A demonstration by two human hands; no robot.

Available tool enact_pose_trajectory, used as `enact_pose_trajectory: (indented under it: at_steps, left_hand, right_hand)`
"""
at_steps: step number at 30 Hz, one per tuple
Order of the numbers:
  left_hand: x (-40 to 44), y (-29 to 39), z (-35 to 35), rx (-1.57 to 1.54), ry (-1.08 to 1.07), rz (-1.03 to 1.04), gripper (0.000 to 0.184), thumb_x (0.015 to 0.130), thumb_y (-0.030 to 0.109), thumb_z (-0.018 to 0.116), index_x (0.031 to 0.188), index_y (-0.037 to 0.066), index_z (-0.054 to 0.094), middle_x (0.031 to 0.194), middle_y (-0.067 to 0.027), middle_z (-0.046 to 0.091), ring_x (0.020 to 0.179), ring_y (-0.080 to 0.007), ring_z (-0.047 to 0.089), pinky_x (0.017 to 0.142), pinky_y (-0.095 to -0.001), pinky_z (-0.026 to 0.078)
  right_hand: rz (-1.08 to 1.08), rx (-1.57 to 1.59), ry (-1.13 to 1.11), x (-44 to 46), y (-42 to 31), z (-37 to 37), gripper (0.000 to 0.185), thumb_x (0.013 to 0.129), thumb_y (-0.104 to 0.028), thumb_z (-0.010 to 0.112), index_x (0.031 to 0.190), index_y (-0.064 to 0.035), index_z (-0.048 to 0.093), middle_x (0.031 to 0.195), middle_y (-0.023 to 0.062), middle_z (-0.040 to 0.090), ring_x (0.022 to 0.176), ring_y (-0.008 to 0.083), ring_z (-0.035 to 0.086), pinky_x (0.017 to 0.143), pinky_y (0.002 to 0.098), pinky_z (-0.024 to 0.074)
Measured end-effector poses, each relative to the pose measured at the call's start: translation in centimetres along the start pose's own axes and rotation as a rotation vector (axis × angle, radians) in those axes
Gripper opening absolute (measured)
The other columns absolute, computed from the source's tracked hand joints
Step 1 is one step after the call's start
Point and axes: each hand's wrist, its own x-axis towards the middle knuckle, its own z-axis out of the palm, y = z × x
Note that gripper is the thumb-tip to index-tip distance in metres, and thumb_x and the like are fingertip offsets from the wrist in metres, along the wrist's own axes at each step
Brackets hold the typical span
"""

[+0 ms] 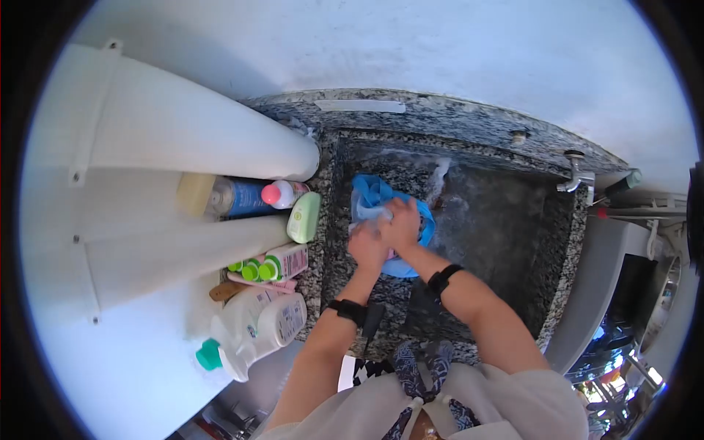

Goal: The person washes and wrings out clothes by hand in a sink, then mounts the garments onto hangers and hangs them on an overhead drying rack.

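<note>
A wet blue cloth (pixel 372 191) with paler parts lies bunched at the left side of a speckled granite sink (pixel 330 220). My left hand (pixel 368 246) is closed on the cloth, its fingers curled into the fabric. Touching it on the right, my right hand (pixel 402 224) is also closed on the cloth. Blue fabric spreads out around both hands. Cloudy water (pixel 499 220) fills the right part of the sink, with some foam near the cloth.
On the left ledge stand a green soap box (pixel 303 218), a pink-capped bottle (pixel 282 193), a blue bottle (pixel 246 198), green-capped bottles (pixel 270 268) and a large white detergent bottle (pixel 282 320). Two white pipes (pixel 198 125) run beside them. A metal tap (pixel 576 180) is at the right.
</note>
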Motion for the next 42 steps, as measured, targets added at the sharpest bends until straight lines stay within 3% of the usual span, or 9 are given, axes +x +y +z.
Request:
enact_pose_trajectory:
  at_steps: [8, 11, 13, 17, 25, 29, 36, 38, 42]
  left_hand:
    - [5.6, 0.3, 1.9, -0.004, -0.058, -0.063, 0.034, 0.078, 0.030, 0.055, 0.100, 0.004, 0.057, 0.088, -0.0203, 0.062, 0.083, -0.0393, 0.059, 0.073, -0.0477, 0.047]
    - [6.4, 0.6, 1.7, 0.005, 0.342, 0.054, 0.042, 0.084, 0.029, 0.051, 0.117, 0.002, 0.052, 0.104, -0.0201, 0.059, 0.096, -0.0346, 0.057, 0.084, -0.0408, 0.045]
    - [6.2, -0.8, 1.5, -1.147, -0.087, -0.297, 0.042, 0.093, 0.032, 0.046, 0.122, 0.002, 0.047, 0.115, -0.0109, 0.051, 0.106, -0.0207, 0.049, 0.091, -0.0344, 0.039]
    - [-6.2, 1.5, -1.5, -0.584, 0.138, -0.104, 0.029, 0.092, 0.025, 0.047, 0.103, -0.001, 0.053, 0.097, -0.0151, 0.056, 0.090, -0.0278, 0.054, 0.082, -0.0377, 0.041]
    - [-3.6, 0.3, 0.1, -0.495, -0.039, -0.107, 0.030, 0.092, 0.024, 0.044, 0.074, 0.000, 0.049, 0.066, -0.0156, 0.049, 0.061, -0.0291, 0.048, 0.058, -0.0379, 0.037]
    - [-2.7, -0.7, 1.1, -0.444, -0.159, -0.212, 0.033, 0.091, 0.026, 0.043, 0.074, -0.001, 0.051, 0.068, -0.0162, 0.054, 0.060, -0.0276, 0.050, 0.057, -0.0380, 0.038]
    - [-0.2, 3.1, 0.3, -0.257, -0.258, -0.259, 0.044, 0.084, 0.045, 0.053, 0.101, 0.004, 0.059, 0.091, -0.0218, 0.063, 0.086, -0.0386, 0.059, 0.080, -0.0423, 0.045]
    - [-1.2, 7.1, 0.4, -0.404, 0.116, -0.023, 0.044, 0.084, 0.036, 0.058, 0.111, 0.002, 0.055, 0.092, -0.0146, 0.060, 0.092, -0.0275, 0.058, 0.082, -0.0391, 0.043]
    - [-5.7, 14.9, -3.9, -0.437, -0.198, 0.418, 0.044, 0.079, 0.031, 0.066, 0.110, 0.003, 0.052, 0.095, -0.0132, 0.059, 0.091, -0.0248, 0.058, 0.079, -0.0384, 0.043]
  right_hand:
    - [-0.006, -0.087, 0.091, 5.7, -0.9, 0.2, 0.029, 0.067, -0.026, 0.059, 0.087, -0.0064, 0.065, 0.097, 0.0086, 0.061, 0.095, 0.0337, 0.052, 0.077, 0.0438, 0.0451]
    - [-0.044, -0.211, 0.163, 5.8, 0.2, -0.4, 0.029, 0.069, -0.029, 0.061, 0.088, -0.0069, 0.061, 0.102, 0.0112, 0.060, 0.100, 0.0322, 0.053, 0.079, 0.0431, 0.0440]
    - [0.090, 0.558, -0.388, 5.4, 1.6, -2.4, 0.028, 0.070, -0.030, 0.065, 0.086, -0.0078, 0.058, 0.112, 0.0118, 0.056, 0.106, 0.0324, 0.050, 0.087, 0.0465, 0.0389]
    - [-0.412, 0.377, 0.018, -5.9, -1.0, -7.1, 0.022, 0.064, -0.023, 0.067, 0.075, -0.0074, 0.055, 0.098, 0.0100, 0.058, 0.101, 0.0336, 0.051, 0.090, 0.0477, 0.0366]
    - [-0.334, 0.491, -0.171, -3.5, 1.6, -4.3, 0.013, 0.063, -0.011, 0.061, 0.061, -0.0046, 0.051, 0.063, 0.0100, 0.049, 0.062, 0.0302, 0.047, 0.057, 0.0383, 0.0381]
    - [-0.368, 0.612, -0.210, -1.6, 3.2, -2.2, 0.012, 0.065, -0.010, 0.060, 0.062, -0.0034, 0.051, 0.065, 0.0119, 0.050, 0.063, 0.0318, 0.047, 0.058, 0.0386, 0.0385]
    - [-0.037, 0.507, 0.224, -4.1, 2.6, -4.7, 0.019, 0.072, -0.015, 0.064, 0.067, 0.0002, 0.053, 0.064, 0.0126, 0.051, 0.065, 0.0277, 0.051, 0.062, 0.0364, 0.0412]
    - [0.522, 0.606, 0.348, -5.3, 4.9, -9.1, 0.013, 0.074, -0.015, 0.063, 0.072, -0.0027, 0.058, 0.071, 0.0106, 0.058, 0.070, 0.0213, 0.055, 0.066, 0.0321, 0.0430]
    - [0.375, 1.073, 0.605, -7.1, 8.9, -21.8, 0.007, 0.083, -0.011, 0.063, 0.085, -0.0073, 0.058, 0.073, -0.0042, 0.051, 0.069, 0.0059, 0.046, 0.062, 0.0224, 0.0387]
